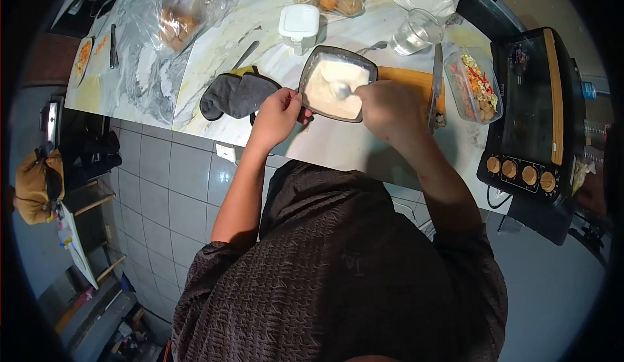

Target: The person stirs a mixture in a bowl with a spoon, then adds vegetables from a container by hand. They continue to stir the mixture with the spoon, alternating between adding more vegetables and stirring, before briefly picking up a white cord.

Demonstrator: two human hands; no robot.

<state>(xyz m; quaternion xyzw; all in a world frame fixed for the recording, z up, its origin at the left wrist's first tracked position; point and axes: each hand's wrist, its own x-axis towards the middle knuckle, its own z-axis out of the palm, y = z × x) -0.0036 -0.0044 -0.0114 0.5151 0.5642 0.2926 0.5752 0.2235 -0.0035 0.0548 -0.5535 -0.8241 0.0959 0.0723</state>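
A dark square bowl [372, 69] holds a creamy off-white mixture [322, 92] near the counter's front edge. My left hand [278, 116] grips the bowl's left rim, its fingers closed on it. In my right hand [389, 108], slightly blurred, is a spoon [343, 91] whose head dips into the mixture. A grey oven mitt [237, 94] lies just left of my left hand. Under and beyond my right hand is a wooden board [406, 79], partly hidden by it.
Behind the bowl stand a white lidded container [299, 25] and a clear jug [416, 34]. Right of the board are a tub of chopped food [474, 88] and a black toaster oven [530, 112]. Bagged food [177, 27], a knife [114, 47] and a plate [83, 58] lie left.
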